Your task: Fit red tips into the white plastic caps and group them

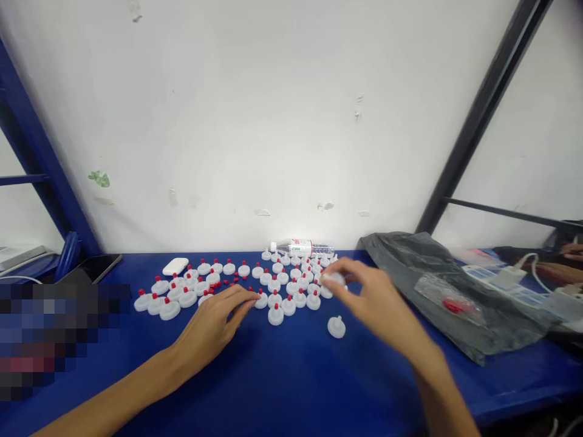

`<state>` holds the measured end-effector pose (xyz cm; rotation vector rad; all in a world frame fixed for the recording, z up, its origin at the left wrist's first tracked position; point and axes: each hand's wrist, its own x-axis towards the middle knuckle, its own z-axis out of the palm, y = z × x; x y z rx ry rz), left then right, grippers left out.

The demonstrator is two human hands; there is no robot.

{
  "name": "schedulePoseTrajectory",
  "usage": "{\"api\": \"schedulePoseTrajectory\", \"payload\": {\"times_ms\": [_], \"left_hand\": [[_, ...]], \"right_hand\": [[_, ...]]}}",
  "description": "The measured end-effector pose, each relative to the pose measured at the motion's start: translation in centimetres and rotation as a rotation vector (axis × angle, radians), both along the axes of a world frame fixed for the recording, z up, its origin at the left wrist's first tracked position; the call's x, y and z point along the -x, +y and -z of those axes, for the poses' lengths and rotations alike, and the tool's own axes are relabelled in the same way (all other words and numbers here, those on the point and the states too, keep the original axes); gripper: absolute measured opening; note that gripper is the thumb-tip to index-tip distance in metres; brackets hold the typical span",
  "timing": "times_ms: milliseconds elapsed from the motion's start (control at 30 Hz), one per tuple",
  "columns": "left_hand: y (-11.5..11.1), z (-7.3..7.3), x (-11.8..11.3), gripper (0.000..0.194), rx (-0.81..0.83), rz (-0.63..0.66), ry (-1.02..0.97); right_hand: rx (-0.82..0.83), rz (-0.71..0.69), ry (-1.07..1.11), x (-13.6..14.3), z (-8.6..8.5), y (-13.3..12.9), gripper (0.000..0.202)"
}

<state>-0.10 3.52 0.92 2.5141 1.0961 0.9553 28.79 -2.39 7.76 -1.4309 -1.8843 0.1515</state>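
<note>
Mid-assembly here I'd say; my right hand point(364, 297) pinches a white cap point(334, 279) over the heap at the back of the blue counter point(291, 376); my left hand point(214, 325) lies flat, fingers loosely spread, tips touching a capped piece point(261, 299) near the loose red plugs point(221, 283). Next move probably needs a plug picked up and pressed in. Counts: roughly fifty caps, too crowded to be exact; one bare cap point(336, 327) set apart; one bottle point(304, 247); one grey bag point(437, 285).
</note>
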Motion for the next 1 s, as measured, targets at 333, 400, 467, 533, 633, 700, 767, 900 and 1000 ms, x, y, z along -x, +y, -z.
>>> {"api": "schedulePoseTrajectory", "payload": {"times_ms": [333,400,467,533,633,700,767,900,1000], "left_hand": [[-0.8,-0.6,-0.5,0.034,0.311,0.097,-0.199],[-1.0,-0.6,-0.5,0.033,0.347,0.122,-0.232],[-1.3,-0.6,-0.6,0.032,0.377,0.154,-0.247],[-1.6,-0.6,-0.6,0.031,0.388,0.182,-0.238],[-1.9,-0.6,-0.7,0.03,0.373,0.195,-0.23],[-1.9,-0.5,-0.7,0.029,0.363,0.196,-0.244],[-1.8,-0.4,-0.7,0.028,0.359,0.193,-0.252],[-1.8,-0.1,-0.7,0.028,0.376,0.16,-0.251],[-2.1,-0.3,-0.8,0.029,0.352,0.098,-0.191]], "right_hand": [[0.162,-0.156,0.078,6.4,3.0,-0.9,0.029],[0.182,-0.147,0.041,6.9,3.6,-0.9,0.031],[0.18,-0.152,0.028,7.2,4.2,-0.8,0.035],[0.155,-0.178,0.042,7.4,4.5,-0.8,0.037],[0.133,-0.221,0.071,7.6,4.3,-0.9,0.036],[0.134,-0.233,0.072,7.7,4.0,-1.0,0.035],[0.137,-0.247,0.064,7.7,3.7,-1.2,0.034],[0.127,-0.262,0.002,7.6,3.5,-1.3,0.043],[0.092,-0.276,-0.046,7.4,3.7,-1.3,0.054]]}}
